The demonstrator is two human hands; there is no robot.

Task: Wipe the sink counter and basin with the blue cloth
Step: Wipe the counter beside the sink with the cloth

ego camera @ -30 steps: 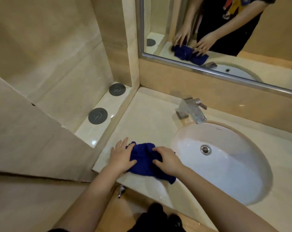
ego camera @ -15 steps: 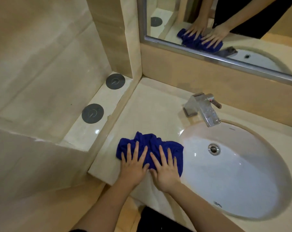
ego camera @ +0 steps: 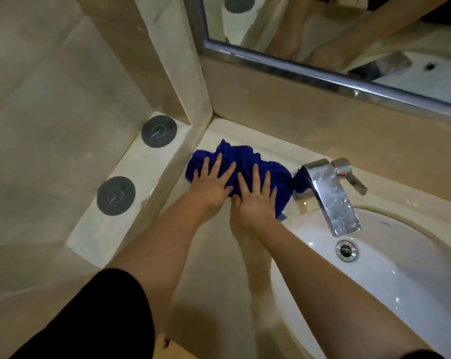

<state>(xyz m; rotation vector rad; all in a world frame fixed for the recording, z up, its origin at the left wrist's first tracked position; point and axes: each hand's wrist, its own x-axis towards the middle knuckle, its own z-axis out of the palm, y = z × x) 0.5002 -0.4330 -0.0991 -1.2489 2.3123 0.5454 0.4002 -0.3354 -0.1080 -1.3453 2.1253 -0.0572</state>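
At the far left corner of the glossy beige stone worktop (ego camera: 219,268), the crumpled dark-blue soft cloth (ego camera: 245,159) lies bunched, long axis about 10-to-4 o'clock. Left hand (ego camera: 211,185) and right hand (ego camera: 255,200) press flat on it, fingers (ego camera: 255,177) straight and spread. Most of the cloth sits at 12 o'clock of the palms. Angular chrome tap (ego camera: 328,193) is just beside it at 3. The right hand is nearer the smooth white oval basin (ego camera: 387,294) at 4 o'clock.

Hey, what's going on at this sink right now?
A person presses a blue cloth onto the counter with both hands flat, the left hand beside the right hand. The cloth lies bunched in the back corner, just left of the faucet, outside the basin.
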